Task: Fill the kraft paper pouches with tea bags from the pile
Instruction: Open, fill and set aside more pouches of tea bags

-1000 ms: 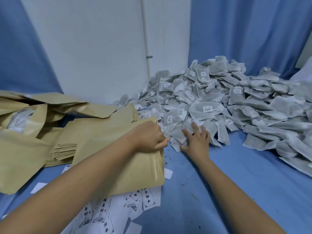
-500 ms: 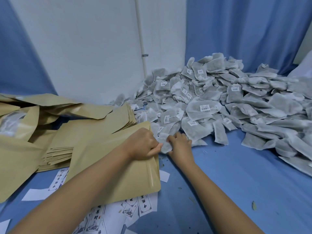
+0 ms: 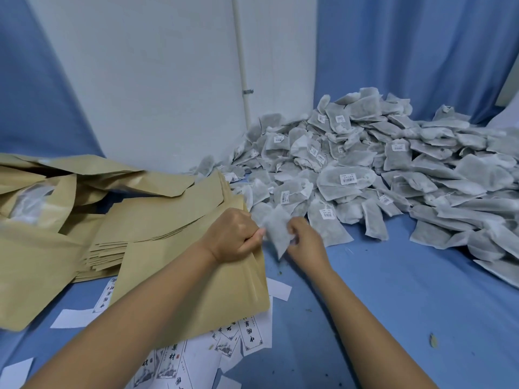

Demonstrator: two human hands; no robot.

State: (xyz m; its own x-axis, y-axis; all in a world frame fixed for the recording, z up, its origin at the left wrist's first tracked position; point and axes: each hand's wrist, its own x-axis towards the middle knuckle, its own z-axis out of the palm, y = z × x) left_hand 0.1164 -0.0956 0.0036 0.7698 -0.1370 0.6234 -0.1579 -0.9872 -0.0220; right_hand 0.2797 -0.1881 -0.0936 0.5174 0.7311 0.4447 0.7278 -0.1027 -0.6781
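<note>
A grey tea bag (image 3: 276, 234) hangs between the two hands, its lower corner pointing down toward the blue cloth (image 3: 393, 304). The right hand (image 3: 306, 242) pinches it by its right edge with curled fingers, though the fingertips are blurred. Just left of the bag, the left hand (image 3: 233, 237) is closed in a fist round the upper right corner of a kraft pouch (image 3: 196, 290), thumb lying along the edge; the pouch slopes away under the left forearm toward the person. Whether the pouch's mouth is spread open cannot be told. Beyond the right hand and spreading far to its right lies the pile of tea bags (image 3: 393, 178), many with small white barcode stickers. Beyond and to the left of the left hand sits a stack of flat pouches (image 3: 157, 220), with looser, bulging pouches (image 3: 33, 206) farther left. Under the held pouch, near the left forearm, printed paper labels (image 3: 174, 360) are scattered on the cloth. A white wall (image 3: 154, 80) with a thin pipe (image 3: 241, 66) and blue curtains (image 3: 421, 51) stand behind the pile.
</note>
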